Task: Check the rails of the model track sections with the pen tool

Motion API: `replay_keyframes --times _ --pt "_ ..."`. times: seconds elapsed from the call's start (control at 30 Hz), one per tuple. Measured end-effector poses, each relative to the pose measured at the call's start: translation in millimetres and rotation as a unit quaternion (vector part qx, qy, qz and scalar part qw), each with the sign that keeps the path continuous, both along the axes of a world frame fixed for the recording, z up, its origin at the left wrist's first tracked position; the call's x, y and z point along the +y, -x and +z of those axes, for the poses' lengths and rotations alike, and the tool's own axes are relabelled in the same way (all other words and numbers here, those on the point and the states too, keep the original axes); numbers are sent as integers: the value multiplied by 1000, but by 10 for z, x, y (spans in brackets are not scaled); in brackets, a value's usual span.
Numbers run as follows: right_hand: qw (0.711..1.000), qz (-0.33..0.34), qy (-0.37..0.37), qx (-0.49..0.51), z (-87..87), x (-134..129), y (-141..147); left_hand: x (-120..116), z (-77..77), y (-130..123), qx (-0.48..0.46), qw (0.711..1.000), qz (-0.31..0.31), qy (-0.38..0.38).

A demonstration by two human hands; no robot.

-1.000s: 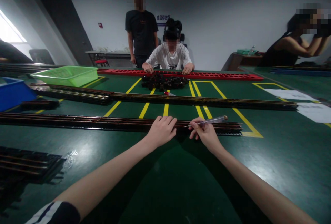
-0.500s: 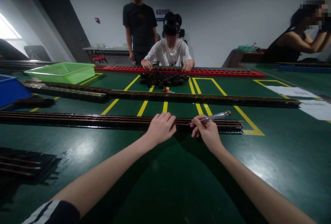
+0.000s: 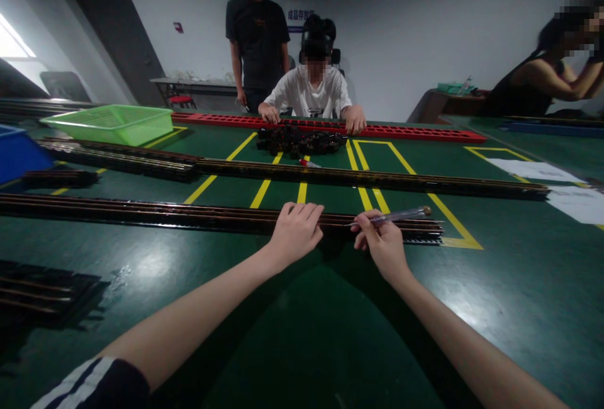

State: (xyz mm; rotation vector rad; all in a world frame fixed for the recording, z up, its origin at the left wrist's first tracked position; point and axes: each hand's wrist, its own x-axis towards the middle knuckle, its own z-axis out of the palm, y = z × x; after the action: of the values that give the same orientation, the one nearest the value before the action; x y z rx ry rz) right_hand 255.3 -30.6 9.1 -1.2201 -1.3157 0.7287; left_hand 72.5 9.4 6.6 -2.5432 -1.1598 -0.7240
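Left hand (image 3: 296, 231): palm down, fingers spread and laid flat over the near long dark rail (image 3: 141, 214), pressing on it rather than gripping. Right hand (image 3: 383, 242): at 3 o'clock of the left hand, close by, fingers pinched around a clear-handled screwdriver (image 3: 394, 216), whose tip points toward 9 o'clock and rests on the same rail. Near rail: runs from 9 to 3 o'clock across the green table (image 3: 495, 283), ending just past the right hand at a yellow floor-style marking (image 3: 453, 220). Second dark rail (image 3: 377, 179): parallel, toward 12 o'clock of the first. Pile of small dark parts (image 3: 302, 141): farther at 12 o'clock, before a seated person in white (image 3: 315, 91) whose hands rest on a red rail (image 3: 425, 134). Green basket (image 3: 111, 124): at 10 o'clock. Blue bin (image 3: 21, 158): at 9 o'clock.
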Motion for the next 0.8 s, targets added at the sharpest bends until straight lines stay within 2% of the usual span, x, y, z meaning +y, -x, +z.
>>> replay_keyframes --times 0.23,0.47,0.8 --pt "1000 2 0 -17 -12 7 -8 -2 -10 32 -9 1000 0 0" --pt "1000 -3 -1 -14 4 3 5 22 -9 58 7 999 -37 33" --pt "1000 17 4 -17 -20 31 -7 17 -3 56 -9 998 -47 51"
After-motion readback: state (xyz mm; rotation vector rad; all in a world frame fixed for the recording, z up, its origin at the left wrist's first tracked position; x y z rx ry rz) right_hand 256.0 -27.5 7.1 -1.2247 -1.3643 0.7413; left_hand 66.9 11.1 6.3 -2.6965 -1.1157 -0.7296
